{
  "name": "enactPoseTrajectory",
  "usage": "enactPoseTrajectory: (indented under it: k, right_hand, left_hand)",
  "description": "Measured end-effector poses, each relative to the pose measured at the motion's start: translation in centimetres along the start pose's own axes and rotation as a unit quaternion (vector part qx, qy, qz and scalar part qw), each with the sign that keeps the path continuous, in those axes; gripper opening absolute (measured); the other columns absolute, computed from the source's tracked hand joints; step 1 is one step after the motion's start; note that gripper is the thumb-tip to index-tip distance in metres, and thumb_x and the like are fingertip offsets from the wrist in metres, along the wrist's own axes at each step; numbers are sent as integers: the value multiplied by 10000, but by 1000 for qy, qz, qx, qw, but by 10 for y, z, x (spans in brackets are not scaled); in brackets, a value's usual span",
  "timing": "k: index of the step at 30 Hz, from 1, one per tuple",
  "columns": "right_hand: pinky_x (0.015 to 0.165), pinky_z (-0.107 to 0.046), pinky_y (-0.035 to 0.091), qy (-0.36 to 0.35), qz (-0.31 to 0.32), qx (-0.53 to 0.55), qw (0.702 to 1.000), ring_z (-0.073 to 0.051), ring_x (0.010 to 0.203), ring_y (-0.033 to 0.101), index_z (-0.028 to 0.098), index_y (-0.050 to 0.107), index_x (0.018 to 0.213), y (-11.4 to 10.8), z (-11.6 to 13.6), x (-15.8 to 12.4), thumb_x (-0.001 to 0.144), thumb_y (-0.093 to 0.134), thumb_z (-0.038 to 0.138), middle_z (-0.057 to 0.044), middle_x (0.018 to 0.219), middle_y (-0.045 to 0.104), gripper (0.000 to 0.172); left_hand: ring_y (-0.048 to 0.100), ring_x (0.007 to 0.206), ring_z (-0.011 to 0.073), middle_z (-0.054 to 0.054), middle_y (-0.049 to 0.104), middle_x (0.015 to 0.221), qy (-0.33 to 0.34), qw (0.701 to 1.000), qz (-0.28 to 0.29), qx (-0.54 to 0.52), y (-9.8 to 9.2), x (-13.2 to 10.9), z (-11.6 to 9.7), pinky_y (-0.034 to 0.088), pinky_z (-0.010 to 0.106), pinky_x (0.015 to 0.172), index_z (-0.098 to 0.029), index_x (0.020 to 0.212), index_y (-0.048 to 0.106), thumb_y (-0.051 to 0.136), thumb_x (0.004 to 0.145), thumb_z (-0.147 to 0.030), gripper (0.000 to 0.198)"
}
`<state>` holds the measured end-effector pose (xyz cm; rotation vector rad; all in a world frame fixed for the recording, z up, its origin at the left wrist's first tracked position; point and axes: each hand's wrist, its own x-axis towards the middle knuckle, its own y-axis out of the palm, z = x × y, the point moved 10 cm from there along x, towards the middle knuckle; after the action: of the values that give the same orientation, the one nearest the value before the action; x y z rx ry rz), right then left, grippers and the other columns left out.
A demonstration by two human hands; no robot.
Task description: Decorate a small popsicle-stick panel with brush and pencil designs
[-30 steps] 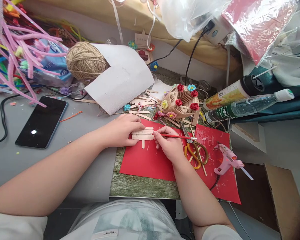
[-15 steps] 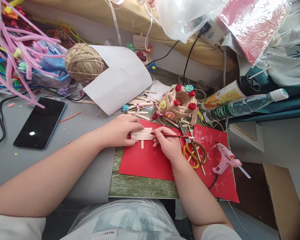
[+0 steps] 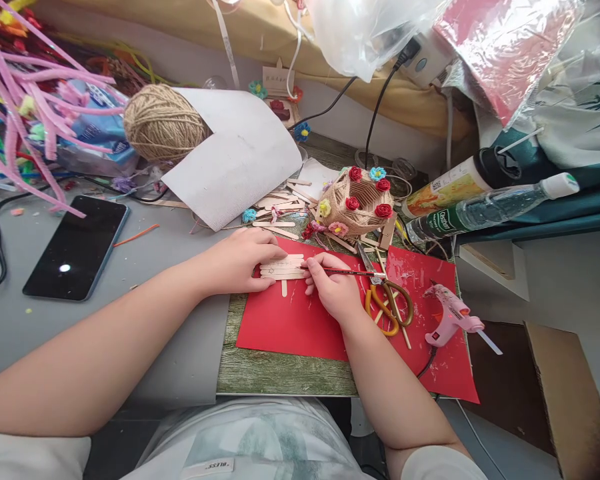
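Note:
A small sign made of craft sticks (image 3: 283, 274), several laid side by side with one sticking out below, lies on red paper (image 3: 285, 327). Faint pencil marks show on its face. My left hand (image 3: 247, 257) grips the sign's left end between thumb and fingers. In my right hand (image 3: 334, 287) is a red-and-black pencil (image 3: 347, 271), its tip at the right part of the sign. Scissors with orange-brown handles (image 3: 391, 308) lie just right of that hand, partly over a few thin sticks.
A twine basket with flowers (image 3: 353, 207) stands behind the hands, among loose craft sticks (image 3: 275, 227). At right are a pink glue gun (image 3: 450, 317) and a water bottle (image 3: 490, 208). Left lie a phone (image 3: 77, 247), a twine ball (image 3: 165, 123) and pink pipe cleaners (image 3: 45, 107).
The whole view has shifted very slightly. Both hands, the pencil and the sign keep nearly the same position.

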<state>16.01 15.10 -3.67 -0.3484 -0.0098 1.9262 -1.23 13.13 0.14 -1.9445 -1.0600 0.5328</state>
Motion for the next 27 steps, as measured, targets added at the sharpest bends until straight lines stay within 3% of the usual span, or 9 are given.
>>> enactPoseTrajectory:
  k: [27]
  right_hand:
    - [490,-256,532,-1,0,-13,1000,-131,510,658,215,712,847,2,-3,0,951,683,620,-4,752,686,420]
  left_hand:
    - [619,1122,272,80,684,1176,-2,1000,3,-2,2,0,0,455,389,959,-259,1327,683,647,881,-351,457]
